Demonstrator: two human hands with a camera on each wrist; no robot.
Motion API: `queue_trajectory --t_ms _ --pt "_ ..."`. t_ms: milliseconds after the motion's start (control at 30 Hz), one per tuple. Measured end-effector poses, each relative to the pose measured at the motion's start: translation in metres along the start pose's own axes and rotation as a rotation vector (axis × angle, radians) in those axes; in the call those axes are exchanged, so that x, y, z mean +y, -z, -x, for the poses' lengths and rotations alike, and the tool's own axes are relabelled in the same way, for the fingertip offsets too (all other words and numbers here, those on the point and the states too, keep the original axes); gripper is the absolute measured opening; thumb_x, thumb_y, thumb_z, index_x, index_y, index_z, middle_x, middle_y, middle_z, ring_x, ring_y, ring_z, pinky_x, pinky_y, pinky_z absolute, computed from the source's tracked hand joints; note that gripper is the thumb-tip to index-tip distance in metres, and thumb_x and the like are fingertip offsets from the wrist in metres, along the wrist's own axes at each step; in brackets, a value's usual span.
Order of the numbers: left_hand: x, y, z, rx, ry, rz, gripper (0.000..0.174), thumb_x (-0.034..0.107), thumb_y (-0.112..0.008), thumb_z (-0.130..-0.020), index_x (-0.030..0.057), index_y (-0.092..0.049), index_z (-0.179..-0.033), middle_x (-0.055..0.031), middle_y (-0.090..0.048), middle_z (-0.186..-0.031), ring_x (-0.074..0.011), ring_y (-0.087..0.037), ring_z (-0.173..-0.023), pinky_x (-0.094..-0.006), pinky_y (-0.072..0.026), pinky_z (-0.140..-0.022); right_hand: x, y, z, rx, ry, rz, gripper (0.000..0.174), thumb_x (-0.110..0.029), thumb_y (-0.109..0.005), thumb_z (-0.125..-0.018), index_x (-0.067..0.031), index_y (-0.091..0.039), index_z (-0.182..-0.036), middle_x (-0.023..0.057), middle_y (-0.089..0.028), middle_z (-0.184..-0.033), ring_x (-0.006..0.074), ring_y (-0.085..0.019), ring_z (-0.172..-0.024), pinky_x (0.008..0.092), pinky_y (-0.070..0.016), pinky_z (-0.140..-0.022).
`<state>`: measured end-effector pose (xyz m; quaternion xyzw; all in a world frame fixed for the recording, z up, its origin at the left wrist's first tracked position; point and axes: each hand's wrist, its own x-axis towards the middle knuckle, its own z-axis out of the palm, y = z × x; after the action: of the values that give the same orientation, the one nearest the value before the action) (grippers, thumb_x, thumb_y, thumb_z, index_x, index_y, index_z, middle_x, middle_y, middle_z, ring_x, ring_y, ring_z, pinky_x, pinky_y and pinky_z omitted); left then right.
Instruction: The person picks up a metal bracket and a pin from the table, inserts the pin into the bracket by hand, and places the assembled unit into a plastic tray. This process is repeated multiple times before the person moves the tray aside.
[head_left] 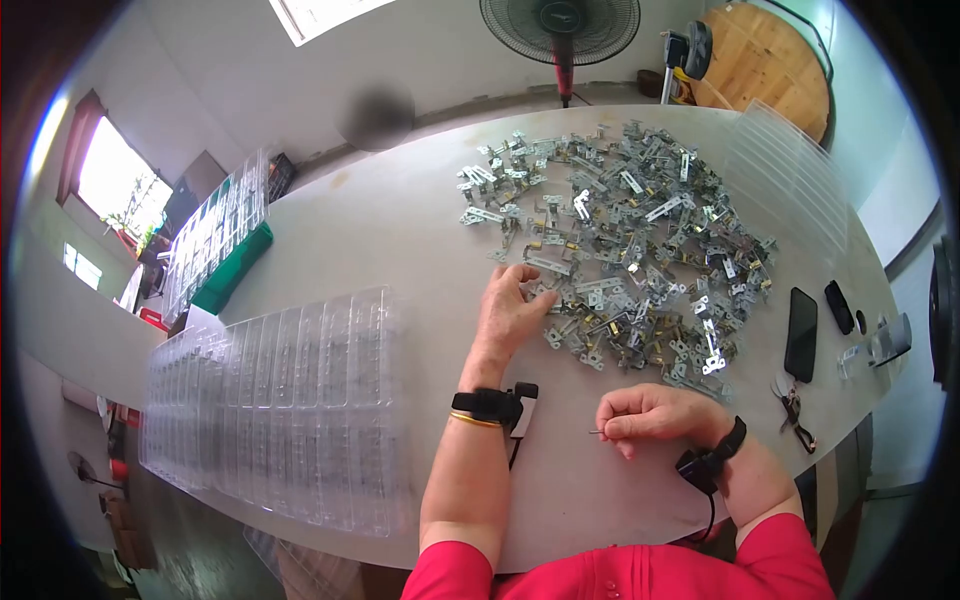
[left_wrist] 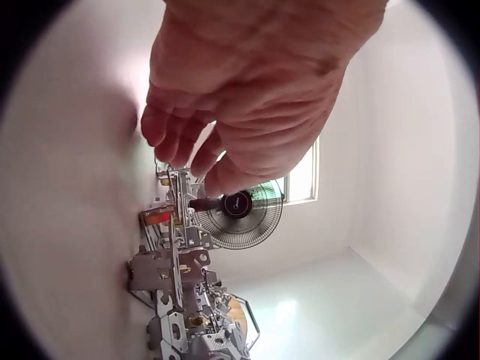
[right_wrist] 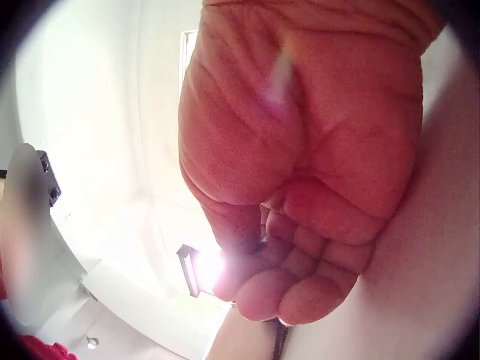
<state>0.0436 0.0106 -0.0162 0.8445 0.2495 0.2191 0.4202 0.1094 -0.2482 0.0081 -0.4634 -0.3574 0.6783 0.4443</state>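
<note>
A wide heap of metal hinge-like parts [head_left: 640,250] covers the far middle of the table. My left hand [head_left: 512,312] is at the heap's near left edge, its fingers bent toward a metal part there; in the left wrist view the fingertips of the hand [left_wrist: 247,97] meet the parts [left_wrist: 176,262], and whether they grip one is hidden. Nearer the table's front, my right hand [head_left: 655,415] pinches a small thin metal pin [head_left: 596,432] between thumb and finger. In the right wrist view the fingers of the hand [right_wrist: 300,165] are curled and hide the pin.
Clear plastic trays [head_left: 290,410] are stacked at the left, with another clear tray [head_left: 785,180] at the far right. A phone [head_left: 801,335], a black case [head_left: 839,307] and snips [head_left: 792,410] lie on the right. A green crate [head_left: 232,270] and a fan [head_left: 560,18] stand beyond the table.
</note>
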Motion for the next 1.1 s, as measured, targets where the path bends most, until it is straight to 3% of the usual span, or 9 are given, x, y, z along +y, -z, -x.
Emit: queue_trajectory --t_ms 167,333,567,867,933,967,1000,1067,1100 --pt "-0.003 -0.001 0.000 -0.016 -0.137 -0.074 0.040 0.019 -0.075 -0.076 0.0013 -0.068 -0.110 -0.0064 -0.060 -0.093 -0.0159 -0.056 -0.076 -0.0322 -0.0510 -0.072 0.003 0.002 -0.001 -0.014 0.017 -0.015 0.015 -0.018 -0.057 -0.103 -0.0031 -0.059 -0.105 -0.0014 -0.061 -0.083 0.0063 -0.060 -0.074 0.0237 -0.0489 -0.072" --pt "-0.012 -0.003 -0.006 0.075 0.002 0.119 0.034 0.012 -0.067 -0.077 -0.0018 -0.067 -0.108 -0.0017 -0.060 -0.075 -0.0109 -0.053 -0.069 -0.0284 -0.0484 -0.067 -0.001 -0.001 0.001 0.014 0.000 0.002 0.016 -0.019 -0.057 -0.103 -0.0034 -0.060 -0.104 -0.0016 -0.061 -0.081 0.0060 -0.060 -0.074 0.0240 -0.0488 -0.072" --pt "-0.002 0.003 -0.001 0.066 0.044 0.044 0.030 0.009 -0.063 -0.076 -0.0030 -0.066 -0.104 0.0013 -0.056 -0.074 -0.0075 -0.049 -0.067 -0.0244 -0.0437 -0.062 0.002 0.000 0.000 0.006 0.005 0.011 0.019 -0.024 -0.057 -0.104 -0.0051 -0.059 -0.104 -0.0028 -0.060 -0.080 0.0057 -0.058 -0.072 0.0228 -0.0475 -0.070" --pt "0.000 0.001 -0.003 0.020 0.155 0.166 0.018 0.017 -0.066 -0.089 0.0008 -0.068 -0.097 0.0014 -0.058 -0.071 -0.0070 -0.052 -0.066 -0.0248 -0.0438 -0.061 0.003 0.001 0.000 -0.014 0.010 -0.017 0.018 -0.022 -0.056 -0.104 -0.0040 -0.060 -0.103 -0.0024 -0.060 -0.081 0.0051 -0.059 -0.073 0.0231 -0.0477 -0.072" --pt "-0.005 -0.004 -0.004 0.225 0.107 0.021 0.020 0.020 -0.066 -0.092 0.0008 -0.068 -0.097 -0.0022 -0.064 -0.079 -0.0079 -0.052 -0.066 -0.0262 -0.0449 -0.061 -0.001 0.001 0.001 -0.029 0.015 0.032 0.018 -0.022 -0.056 -0.104 -0.0041 -0.059 -0.103 -0.0022 -0.060 -0.082 0.0051 -0.059 -0.073 0.0231 -0.0479 -0.072" --pt "-0.008 -0.005 -0.005 0.203 0.050 -0.082 0.027 0.021 -0.068 -0.090 0.0007 -0.066 -0.109 -0.0141 -0.068 -0.103 -0.0243 -0.063 -0.089 -0.0366 -0.0507 -0.080 0.000 0.002 0.002 -0.023 0.015 0.032 0.018 -0.022 -0.056 -0.104 -0.0041 -0.059 -0.103 -0.0022 -0.060 -0.082 0.0051 -0.059 -0.073 0.0231 -0.0479 -0.072" --pt "-0.004 -0.006 -0.004 0.202 0.050 -0.082 0.027 0.021 -0.068 -0.090 0.0007 -0.066 -0.109 -0.0141 -0.068 -0.103 -0.0243 -0.063 -0.089 -0.0366 -0.0507 -0.080 0.003 0.003 0.000 -0.033 0.016 0.005 0.018 -0.022 -0.056 -0.104 -0.0041 -0.059 -0.103 -0.0022 -0.060 -0.082 0.0051 -0.059 -0.073 0.0231 -0.0479 -0.072" --pt "0.004 -0.011 -0.001 0.239 -0.407 -0.245 0.036 0.022 -0.065 -0.092 0.0023 -0.062 -0.122 -0.0149 -0.061 -0.128 -0.0330 -0.055 -0.117 -0.0436 -0.0434 -0.101 0.005 0.003 -0.003 -0.046 0.017 -0.023 0.018 -0.022 -0.056 -0.104 -0.0041 -0.059 -0.103 -0.0021 -0.060 -0.083 0.0050 -0.059 -0.073 0.0230 -0.0479 -0.072" --pt "0.003 -0.013 0.000 0.239 -0.406 -0.244 0.036 0.022 -0.065 -0.092 0.0023 -0.062 -0.122 -0.0149 -0.061 -0.128 -0.0330 -0.055 -0.117 -0.0436 -0.0434 -0.101 0.004 0.003 -0.003 -0.044 0.011 -0.009 0.019 -0.022 -0.055 -0.104 -0.0041 -0.059 -0.103 -0.0021 -0.060 -0.083 0.0050 -0.059 -0.073 0.0230 -0.0480 -0.072"
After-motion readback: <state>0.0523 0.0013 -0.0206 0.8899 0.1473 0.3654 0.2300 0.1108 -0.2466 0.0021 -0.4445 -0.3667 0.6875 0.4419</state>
